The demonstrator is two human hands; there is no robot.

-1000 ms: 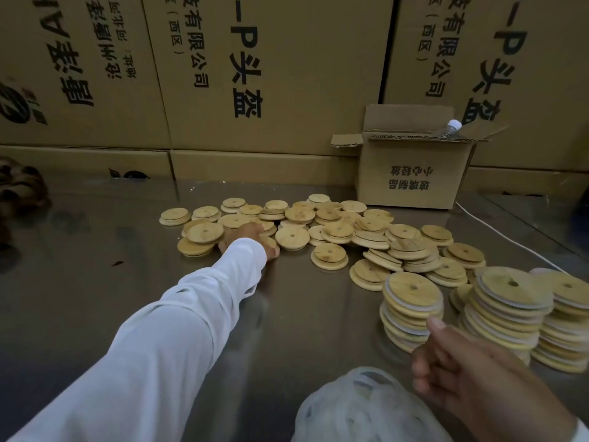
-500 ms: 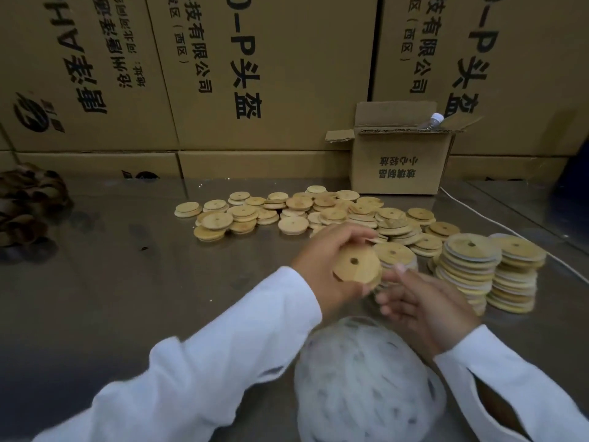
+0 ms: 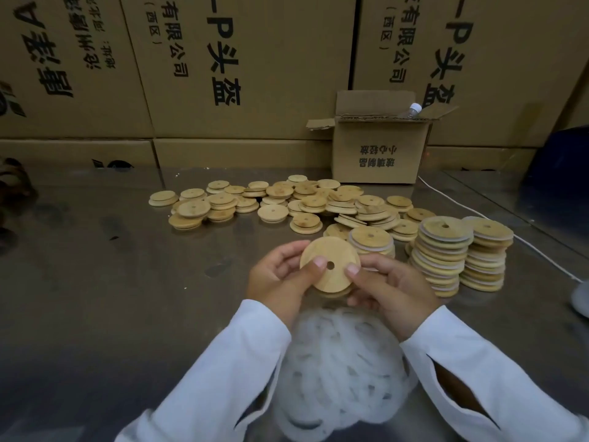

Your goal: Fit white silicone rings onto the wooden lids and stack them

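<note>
Both hands hold one round wooden lid (image 3: 331, 253) with a small centre hole, tilted toward me above the metal table. My left hand (image 3: 280, 279) grips its left edge with the thumb on its face. My right hand (image 3: 392, 288) grips its right edge, thumb also on the face. A second lid edge shows just beneath it. Below my wrists lies a clear bag of white silicone rings (image 3: 341, 371). Loose bare lids (image 3: 274, 202) lie scattered farther back. Stacks of ringed lids (image 3: 443, 253) stand to the right.
A small open cardboard box (image 3: 379, 151) with a bottle cap (image 3: 415, 107) showing stands at the back right. Large printed cartons (image 3: 223, 65) wall off the rear. A white cable (image 3: 452, 199) runs along the table's right side. A dark bundle (image 3: 12, 186) sits far left.
My left hand drew back from the loose pile with a lid and brought it in front of me. My right hand came up from beside the stacks and took the lid's other edge.
</note>
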